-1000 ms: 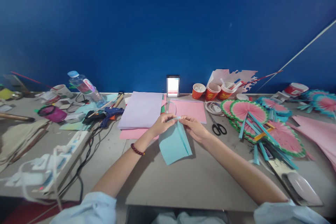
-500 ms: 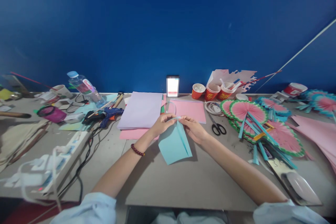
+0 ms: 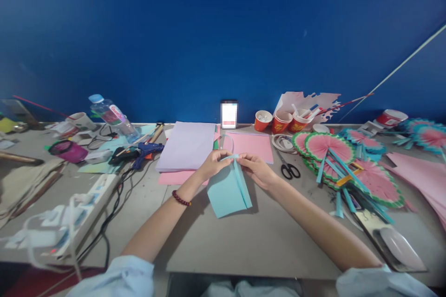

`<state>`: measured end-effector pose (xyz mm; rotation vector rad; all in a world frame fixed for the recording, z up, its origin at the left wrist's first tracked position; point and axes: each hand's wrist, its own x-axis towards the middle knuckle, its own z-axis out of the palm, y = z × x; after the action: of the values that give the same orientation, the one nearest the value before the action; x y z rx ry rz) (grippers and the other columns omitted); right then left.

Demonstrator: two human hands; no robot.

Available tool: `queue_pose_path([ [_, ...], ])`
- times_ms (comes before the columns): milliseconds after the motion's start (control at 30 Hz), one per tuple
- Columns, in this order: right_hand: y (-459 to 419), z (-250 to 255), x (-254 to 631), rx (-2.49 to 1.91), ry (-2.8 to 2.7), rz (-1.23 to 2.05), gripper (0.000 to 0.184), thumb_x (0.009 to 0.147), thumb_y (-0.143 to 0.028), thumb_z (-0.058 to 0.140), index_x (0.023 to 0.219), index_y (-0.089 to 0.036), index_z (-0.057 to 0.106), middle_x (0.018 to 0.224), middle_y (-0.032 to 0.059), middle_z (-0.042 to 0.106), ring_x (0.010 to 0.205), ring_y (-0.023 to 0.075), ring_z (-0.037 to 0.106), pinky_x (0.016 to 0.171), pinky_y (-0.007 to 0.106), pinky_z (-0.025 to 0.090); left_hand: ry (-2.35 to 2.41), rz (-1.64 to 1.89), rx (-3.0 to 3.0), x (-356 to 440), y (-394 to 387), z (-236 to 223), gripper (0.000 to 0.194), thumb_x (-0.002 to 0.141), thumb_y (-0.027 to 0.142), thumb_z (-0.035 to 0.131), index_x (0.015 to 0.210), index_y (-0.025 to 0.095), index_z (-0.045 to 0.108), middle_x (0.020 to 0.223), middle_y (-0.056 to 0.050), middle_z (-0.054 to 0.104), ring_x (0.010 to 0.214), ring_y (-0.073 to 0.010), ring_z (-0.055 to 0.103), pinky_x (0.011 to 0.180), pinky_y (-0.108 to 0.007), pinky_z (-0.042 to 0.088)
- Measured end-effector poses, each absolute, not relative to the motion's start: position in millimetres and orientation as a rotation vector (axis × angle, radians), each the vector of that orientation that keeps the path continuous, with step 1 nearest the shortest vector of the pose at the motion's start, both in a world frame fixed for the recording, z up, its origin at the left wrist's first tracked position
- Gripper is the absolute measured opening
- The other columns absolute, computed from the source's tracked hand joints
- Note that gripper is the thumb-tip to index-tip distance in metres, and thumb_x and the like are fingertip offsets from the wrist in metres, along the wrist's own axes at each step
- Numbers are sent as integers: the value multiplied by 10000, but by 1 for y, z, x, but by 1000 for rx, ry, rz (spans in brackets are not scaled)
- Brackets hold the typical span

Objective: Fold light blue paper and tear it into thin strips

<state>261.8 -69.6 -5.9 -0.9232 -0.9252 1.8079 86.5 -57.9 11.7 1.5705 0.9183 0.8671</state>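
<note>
A light blue sheet of paper hangs from both hands above the table, with a narrow fold running down its right side. My left hand pinches its top edge between thumb and fingers. Close beside it, my right hand grips the same edge at the fold. The sheet's lower end slants toward me. Behind my left hand lies a stack of lilac paper, and pink sheets lie behind the hands. Black-handled scissors rest to the right of my right hand.
Paper watermelon fans crowd the right side, near a computer mouse. Red paper cups and a phone stand along the blue wall. On the left are a glue gun, a power strip with cables, and a tilted bottle.
The lower end of the blue sheet has swung slightly left, and its folded strip looks flatter. Both hands keep their pinch at the top edge, almost in place.
</note>
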Motion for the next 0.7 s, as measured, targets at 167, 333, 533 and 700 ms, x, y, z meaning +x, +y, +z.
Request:
queue_pose_path([
  [167, -70, -5, 261, -940, -894, 1805, 239, 553, -291, 824, 667, -186, 642, 570, -56, 555, 529, 68, 435, 525, 229, 309, 917, 870, 1575, 87, -59, 16, 253, 752, 381, 617, 716, 130, 614, 659, 10, 563, 607, -97, 488, 568, -205, 367],
  [333, -71, -3, 260, -917, -879, 1810, 242, 551, -305, 825, 636, -183, 634, 577, -49, 578, 545, 78, 468, 553, 233, 337, 900, 879, 1594, 87, -58, 12, 252, 771, 376, 610, 741, 126, 620, 683, 0, 570, 636, -102, 497, 586, -201, 373],
  [533, -74, -4, 256, -838, -842, 1805, 240, 586, -333, 808, 650, -181, 633, 611, -35, 615, 579, 94, 503, 592, 244, 355, 902, 910, 1519, 88, -59, 7, 281, 772, 408, 614, 784, 127, 630, 725, -13, 577, 662, -109, 511, 613, -209, 392],
  [700, -75, -4, 256, -856, -841, 1794, 233, 596, -327, 802, 664, -186, 629, 579, -52, 585, 550, 85, 465, 582, 246, 331, 905, 907, 1427, 89, -60, 6, 306, 740, 431, 639, 755, 126, 614, 662, 1, 542, 607, -103, 495, 556, -207, 371],
])
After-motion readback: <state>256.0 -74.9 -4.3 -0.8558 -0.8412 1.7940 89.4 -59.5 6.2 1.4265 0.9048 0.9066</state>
